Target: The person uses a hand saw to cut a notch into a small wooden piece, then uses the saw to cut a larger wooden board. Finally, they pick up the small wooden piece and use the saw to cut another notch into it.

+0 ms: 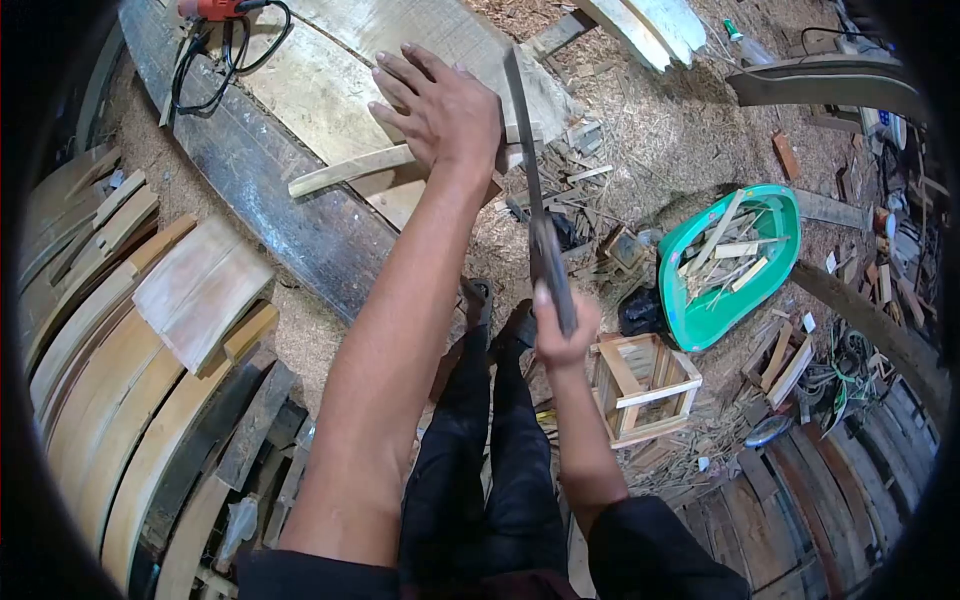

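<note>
My left hand lies with fingers stretched out over a narrow wooden strip, its palm hiding part of it. The strip rests across the planks of the workbench, and its right end shows just beyond my wrist. In my right hand, the fingers are wrapped round the handle of a handsaw. The long dark blade points away from me and overlaps the strip's right end in this view.
A red power tool with a black cord sits at the bench's far left. To the right, a green plastic tub holds wood offcuts, beside a small wooden frame. Stacked boards stand at left. Shavings cover the floor.
</note>
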`<state>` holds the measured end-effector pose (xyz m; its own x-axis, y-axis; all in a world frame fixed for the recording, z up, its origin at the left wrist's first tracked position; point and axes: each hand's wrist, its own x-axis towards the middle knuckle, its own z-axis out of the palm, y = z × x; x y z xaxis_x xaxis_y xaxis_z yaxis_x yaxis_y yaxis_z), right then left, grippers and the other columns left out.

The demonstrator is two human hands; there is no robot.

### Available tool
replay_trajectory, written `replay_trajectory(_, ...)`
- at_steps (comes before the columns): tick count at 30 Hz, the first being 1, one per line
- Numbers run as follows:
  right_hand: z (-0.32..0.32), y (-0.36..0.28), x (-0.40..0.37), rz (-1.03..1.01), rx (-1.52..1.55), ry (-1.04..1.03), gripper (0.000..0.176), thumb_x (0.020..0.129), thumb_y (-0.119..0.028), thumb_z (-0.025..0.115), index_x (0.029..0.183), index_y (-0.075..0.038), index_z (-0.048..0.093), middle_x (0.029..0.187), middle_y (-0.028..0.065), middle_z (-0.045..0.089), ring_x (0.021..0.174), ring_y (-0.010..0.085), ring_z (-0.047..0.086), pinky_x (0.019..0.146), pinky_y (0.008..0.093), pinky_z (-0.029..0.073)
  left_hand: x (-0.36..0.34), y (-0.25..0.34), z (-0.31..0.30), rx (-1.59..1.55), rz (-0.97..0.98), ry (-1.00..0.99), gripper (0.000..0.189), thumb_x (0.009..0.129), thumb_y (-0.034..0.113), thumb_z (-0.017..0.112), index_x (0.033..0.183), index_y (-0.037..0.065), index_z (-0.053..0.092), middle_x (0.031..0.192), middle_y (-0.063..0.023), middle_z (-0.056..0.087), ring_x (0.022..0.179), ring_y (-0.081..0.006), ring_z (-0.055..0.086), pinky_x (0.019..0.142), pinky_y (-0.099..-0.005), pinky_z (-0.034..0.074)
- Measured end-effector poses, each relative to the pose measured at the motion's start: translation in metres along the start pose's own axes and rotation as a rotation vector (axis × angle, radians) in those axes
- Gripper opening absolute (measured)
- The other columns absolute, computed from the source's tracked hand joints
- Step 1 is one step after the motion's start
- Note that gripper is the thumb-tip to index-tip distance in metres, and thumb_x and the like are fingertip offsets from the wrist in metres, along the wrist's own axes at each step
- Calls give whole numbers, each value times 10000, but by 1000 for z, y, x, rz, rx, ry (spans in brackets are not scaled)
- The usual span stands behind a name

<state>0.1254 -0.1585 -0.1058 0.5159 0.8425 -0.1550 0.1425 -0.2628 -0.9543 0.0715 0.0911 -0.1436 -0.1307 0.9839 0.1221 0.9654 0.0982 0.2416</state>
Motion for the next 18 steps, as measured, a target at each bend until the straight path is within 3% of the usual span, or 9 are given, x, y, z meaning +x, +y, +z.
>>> replay_trajectory(2,13,1,22,113,61,-27,292,885,-141,657,645,-35,528,534,-27,429,485,71,399,455,289,307,-1,-2,0,2,15,7,646,1004,281,372,1501,-92,197,1569,-337,140,1479,-456,124,1159,-632,99)
replay_trajectory(3,12,6,14,30,46,-36,329,891,-149,665,629,-49,492,535,-24,409,485,64,376,451,277,290,0,0,1,4,16,25,644,1000,281,387,1496,-91,213,1565,-334,156,1474,-456,138,1154,-634,114)
replay_trajectory(4,4,3,-4,9,1,-34,275,890,-110,648,651,-42,530,538,12,444,469,91,444,456,281,338,0,-1,3,8,14,42,642,995,281,401,1491,-90,230,1560,-331,172,1469,-455,153,1148,-637,129)
replay_trajectory(6,-4,4,-36,-112,-9,57,282,889,-108,650,645,-48,521,536,13,439,463,93,434,452,283,332,1,-2,1,18,7,20,644,996,282,401,1493,-89,227,1562,-330,170,1470,-453,152,1149,-637,126)
replay_trajectory(13,5,14,11,77,-23,-87,193,873,-116,645,712,-13,620,545,30,526,493,108,535,480,302,410,-1,0,-2,3,1,-21,661,1005,292,371,1515,-84,177,1579,-330,125,1484,-451,113,1164,-627,76)
replay_trajectory(16,-7,21,-48,-46,2,86,233,877,-138,652,681,-31,586,539,28,517,479,101,509,468,293,386,-4,-1,-2,2,9,-29,657,1005,290,369,1513,-83,182,1578,-330,129,1484,-451,112,1165,-625,72)
replay_trajectory(18,-12,16,-41,-46,-17,23,229,874,-132,656,683,-35,576,559,28,519,490,99,504,478,286,384,-3,-1,-1,-7,9,-17,653,1004,287,367,1511,-83,186,1576,-330,133,1484,-452,112,1166,-624,72)
